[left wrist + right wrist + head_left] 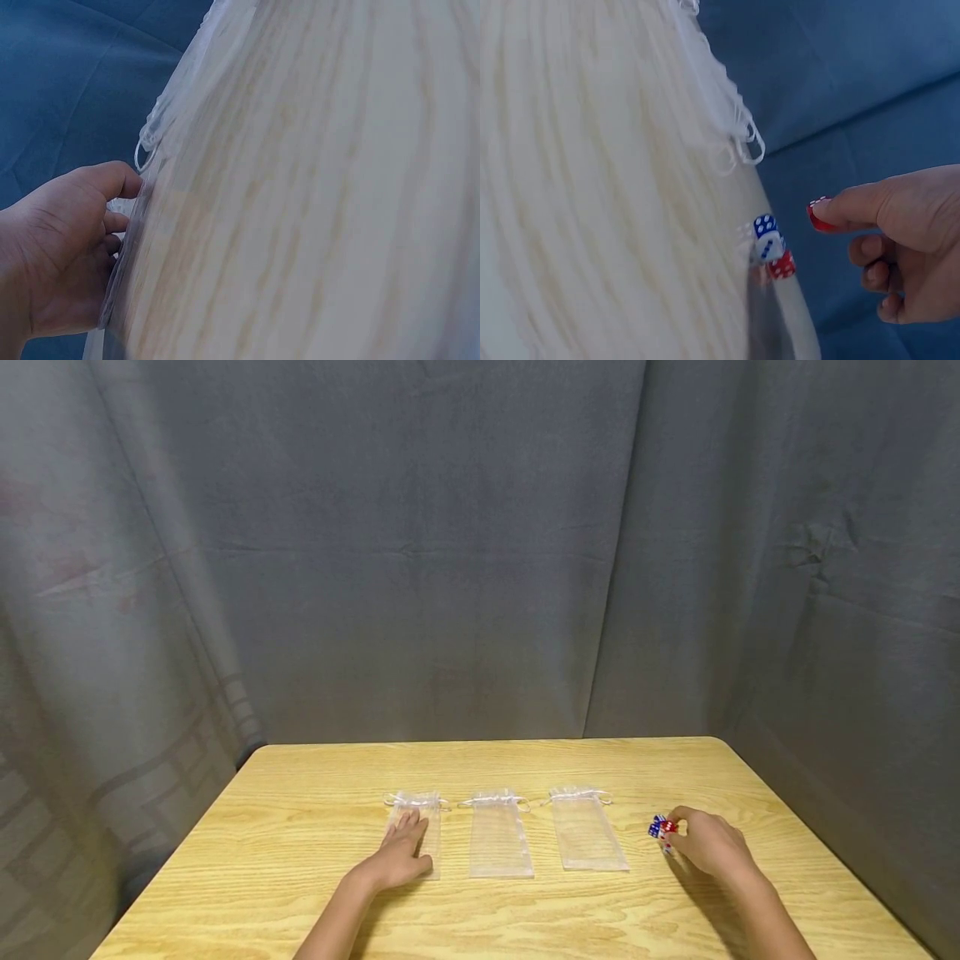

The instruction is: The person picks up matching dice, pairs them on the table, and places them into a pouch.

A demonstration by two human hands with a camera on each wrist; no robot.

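Note:
My right hand (712,843) pinches a red die (821,223) between thumb and fingertip, raised over the table in the right wrist view. Close beside it lies a small cluster of dice: a blue die (764,223), a white die (769,246) and a red die (782,265). On the left, my left hand (397,860) rests with spread, relaxed fingers on the left sheer white drawstring bag (432,839), covering part of it. The middle drawstring bag (501,843) and the right drawstring bag (588,835) lie flat between my hands, drawstring ends facing away.
The light wood table (315,810) has its far edge near a grey curtain (420,568). More curtain hangs along the left and right sides. White drawstring loops stick out from the tops of the bags.

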